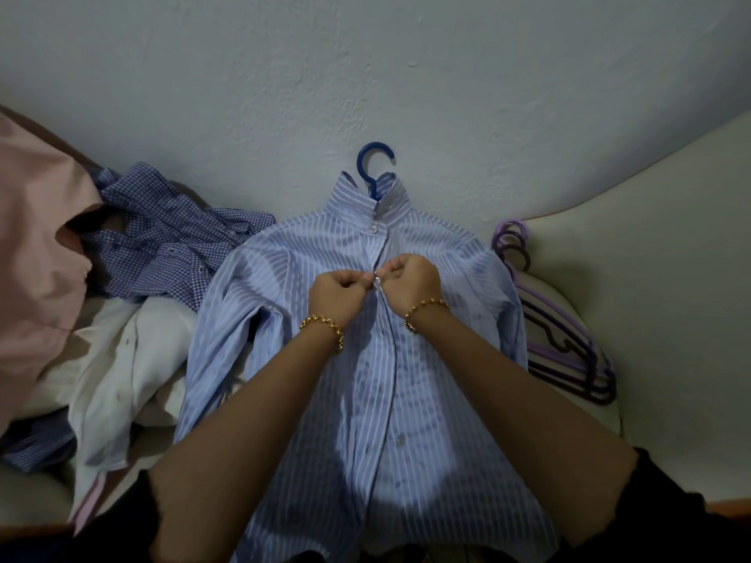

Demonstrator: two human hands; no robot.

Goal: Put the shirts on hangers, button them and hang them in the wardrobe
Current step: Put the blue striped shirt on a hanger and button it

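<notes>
Striped shirt (365,400), pale blue with white lines, lies front-up in the middle of my view on a cream padded surface (650,278), its collar at 12 o'clock against a grey-white wall (365,75). It is on a blue hanger (370,186), whose hook sticks out of the collar and rests against the wall. One button (373,228) just below the collar is fastened.

Both my hands are at the front opening, a little below that button. My left hand (336,293) and right hand (412,278) are curled, knuckles up, fingertips meeting at the placket and pinching its two edges together at one spot. The button there is hidden between my fingers, so I cannot tell whether it is through its hole. Below my hands, toward 6 o'clock, the two front edges lie side by side.

A gold bracelet (325,325) sits on my left wrist and another on my right, and black sleeves (670,522) are pushed up my forearms.

At 10 o'clock a blue checked shirt (170,237) lies crumpled, touching the striped shirt's shoulder. A pink garment (36,237) fills the 9 o'clock edge, and a white garment (130,359) lies at 8 o'clock. At 3 o'clock a stack of purple hangers (569,384) lies just beside the striped shirt's sleeve.
</notes>
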